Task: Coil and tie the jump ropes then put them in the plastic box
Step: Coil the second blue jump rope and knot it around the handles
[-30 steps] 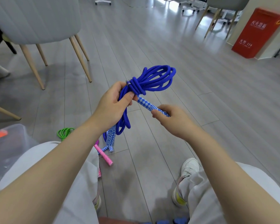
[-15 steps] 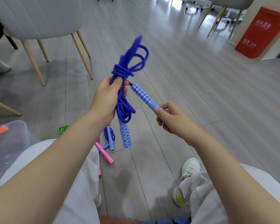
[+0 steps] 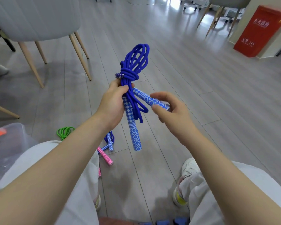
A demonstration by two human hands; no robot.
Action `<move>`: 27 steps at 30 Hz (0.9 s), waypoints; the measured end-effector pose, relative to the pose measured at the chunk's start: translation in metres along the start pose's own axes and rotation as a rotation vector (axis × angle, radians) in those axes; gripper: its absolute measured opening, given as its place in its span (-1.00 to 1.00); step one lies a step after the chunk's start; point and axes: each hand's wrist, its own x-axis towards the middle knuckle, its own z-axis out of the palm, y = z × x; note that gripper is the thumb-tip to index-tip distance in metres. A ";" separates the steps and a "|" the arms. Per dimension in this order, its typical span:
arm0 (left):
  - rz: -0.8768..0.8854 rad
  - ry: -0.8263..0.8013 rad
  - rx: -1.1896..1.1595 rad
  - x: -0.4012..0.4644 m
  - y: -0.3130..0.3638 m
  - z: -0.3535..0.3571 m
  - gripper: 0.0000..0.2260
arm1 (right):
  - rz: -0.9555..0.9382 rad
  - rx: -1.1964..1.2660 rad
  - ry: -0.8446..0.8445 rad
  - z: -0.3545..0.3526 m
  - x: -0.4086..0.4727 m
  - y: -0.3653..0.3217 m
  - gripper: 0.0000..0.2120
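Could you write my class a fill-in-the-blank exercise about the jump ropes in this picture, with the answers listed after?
1. The coiled rope held in the left hand is ____ in colour.
2. The right hand holds one of that rope's patterned ____.
3. The rope lying on the floor near the plastic box is ____.

Answers: blue; handles; green

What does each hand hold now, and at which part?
Left hand grips the blue jump rope just below its knot. Right hand has its fingers around one patterned handle, near its free end.
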 end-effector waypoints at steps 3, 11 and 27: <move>0.024 -0.019 0.038 0.002 -0.001 0.000 -0.80 | 0.021 0.123 0.041 -0.001 0.002 -0.004 -0.72; 0.112 0.077 0.172 0.000 0.003 -0.006 -0.76 | 0.088 0.325 0.065 0.004 0.004 -0.004 -0.90; 0.137 -0.079 0.507 -0.018 0.000 0.004 -0.65 | 0.193 -0.215 -0.051 -0.005 0.013 0.011 -0.80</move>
